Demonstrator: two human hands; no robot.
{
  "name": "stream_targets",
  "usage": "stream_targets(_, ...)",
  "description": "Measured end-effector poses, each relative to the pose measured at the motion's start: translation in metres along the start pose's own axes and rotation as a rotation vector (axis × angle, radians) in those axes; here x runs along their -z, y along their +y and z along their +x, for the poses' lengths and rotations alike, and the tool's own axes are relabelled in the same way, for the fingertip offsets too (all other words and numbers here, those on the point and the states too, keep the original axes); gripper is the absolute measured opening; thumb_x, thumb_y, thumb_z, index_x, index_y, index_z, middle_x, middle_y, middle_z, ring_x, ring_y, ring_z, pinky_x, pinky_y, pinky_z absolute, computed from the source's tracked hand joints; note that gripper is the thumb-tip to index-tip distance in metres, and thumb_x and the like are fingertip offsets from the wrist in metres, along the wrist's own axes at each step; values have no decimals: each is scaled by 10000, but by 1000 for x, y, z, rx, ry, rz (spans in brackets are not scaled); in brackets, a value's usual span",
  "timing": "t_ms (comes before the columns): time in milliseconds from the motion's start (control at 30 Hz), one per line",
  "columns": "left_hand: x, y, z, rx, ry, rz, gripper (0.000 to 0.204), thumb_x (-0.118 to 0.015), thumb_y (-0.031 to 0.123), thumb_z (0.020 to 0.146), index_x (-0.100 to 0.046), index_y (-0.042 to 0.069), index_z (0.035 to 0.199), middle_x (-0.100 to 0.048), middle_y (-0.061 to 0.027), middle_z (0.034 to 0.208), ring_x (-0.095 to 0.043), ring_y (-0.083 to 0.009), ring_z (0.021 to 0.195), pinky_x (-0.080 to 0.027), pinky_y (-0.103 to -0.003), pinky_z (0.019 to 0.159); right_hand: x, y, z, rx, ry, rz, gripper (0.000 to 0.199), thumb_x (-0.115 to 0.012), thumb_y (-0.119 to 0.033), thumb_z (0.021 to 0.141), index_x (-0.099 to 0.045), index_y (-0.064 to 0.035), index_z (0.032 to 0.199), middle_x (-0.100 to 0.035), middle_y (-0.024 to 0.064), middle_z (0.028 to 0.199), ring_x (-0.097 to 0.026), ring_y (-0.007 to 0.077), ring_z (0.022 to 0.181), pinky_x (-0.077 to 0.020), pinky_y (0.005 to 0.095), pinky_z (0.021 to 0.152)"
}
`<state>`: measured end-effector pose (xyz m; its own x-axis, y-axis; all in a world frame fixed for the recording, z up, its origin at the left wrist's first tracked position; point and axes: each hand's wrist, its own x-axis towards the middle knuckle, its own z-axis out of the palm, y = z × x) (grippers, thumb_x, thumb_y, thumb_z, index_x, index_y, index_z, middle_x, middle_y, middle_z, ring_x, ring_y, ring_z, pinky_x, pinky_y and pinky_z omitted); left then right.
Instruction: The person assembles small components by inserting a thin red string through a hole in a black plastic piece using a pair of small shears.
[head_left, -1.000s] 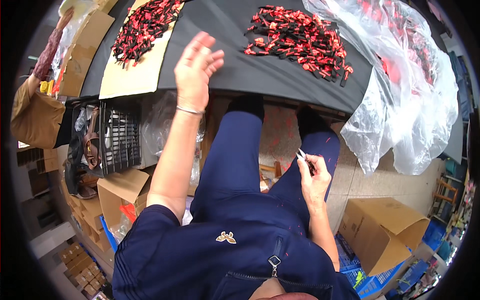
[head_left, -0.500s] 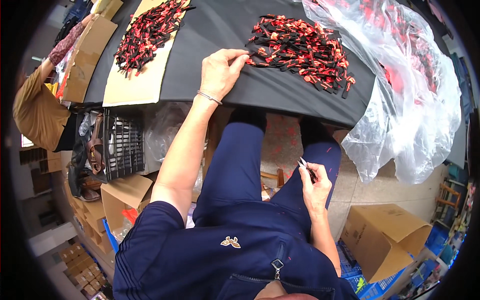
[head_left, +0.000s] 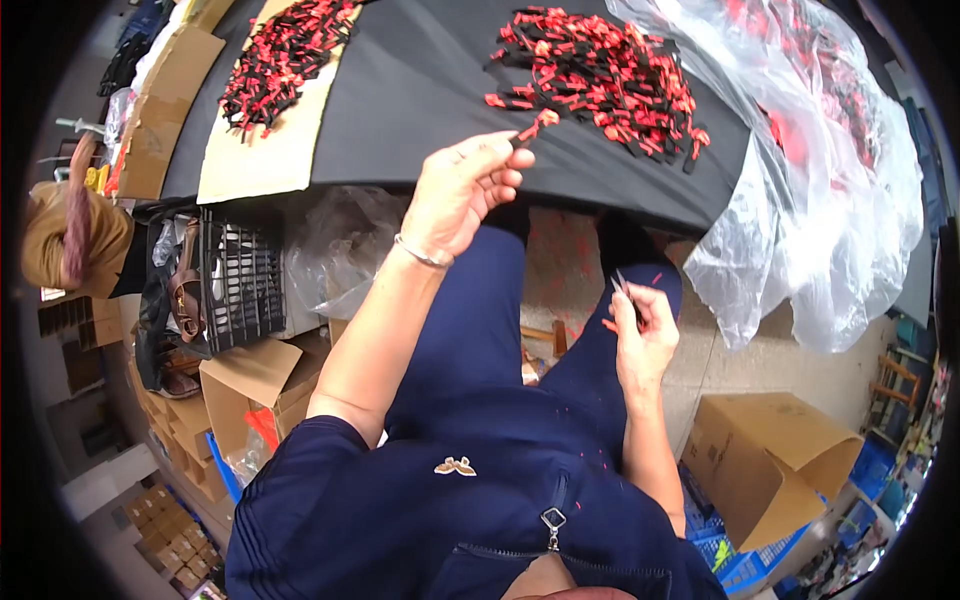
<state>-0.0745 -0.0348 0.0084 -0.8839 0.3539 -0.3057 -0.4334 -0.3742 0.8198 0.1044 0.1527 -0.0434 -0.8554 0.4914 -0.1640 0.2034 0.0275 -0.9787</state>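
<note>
My left hand is lifted at the near edge of the black tabletop, fingers pinched narrow around one small red-and-black piece that sticks out past my fingertips. That piece sits just short of the big heap of the same red-and-black pieces spread over the dark cloth – near it, not quite touching as far as I can tell. A thin bracelet circles my left wrist.

My right hand rests low over my right knee, closed around a slim metal tool whose pointed end pokes up between thumb and fingers; I cannot tell exactly what kind of tool it is.

Farther left on the tabletop lies a second heap of red-and-black pieces, partly on a sheet of brown cardboard. To the right, a crumpled clear plastic bag hangs over the table's corner, with more red showing through it.

Below the table edge, on my left, stands a black wire basket – a brown bag beside it – and open cardboard boxes under that. Another cardboard box sits on the floor at my right. A person in a tan top is at the far left edge.
</note>
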Motion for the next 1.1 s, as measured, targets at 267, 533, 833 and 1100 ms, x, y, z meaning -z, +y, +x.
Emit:
stream_targets(267,-29,-46,-59,152,-104,-46,245,-593,166,881,-606,-17,1044,-664,-80,889,-603,-94,731,-495,-227,670,-22,-42,8,357,22,-49,198,-737,-25,749,-625,7,909,-624,59,775,-600,107,703,-493,228,624)
stream_targets(533,-37,-54,-75,120,-132,198,210,-586,159,883,-623,-5,1010,-649,-36,823,-573,-67,695,-466,-200,663,-13,-31,3,515,56,-301,210,-759,-67,714,-630,-18,872,-615,81,731,-587,172,629,-473,275,562)
stream_targets(833,-37,-67,-80,225,-134,69,184,-585,158,878,-631,6,971,-631,-17,785,-555,-58,675,-453,-196,649,-3,-33,-7,480,43,-353,170,-757,-69,711,-631,-27,816,-612,74,710,-573,176,601,-461,278,548)
stream_targets(1100,-37,-68,-76,209,-143,284,183,-597,157,857,-645,-1,937,-637,-23,772,-558,-65,676,-467,-216,657,0,-37,0,-73,14,146,221,-685,-91,828,-574,23,982,-640,34,783,-557,64,669,-451,217,608)
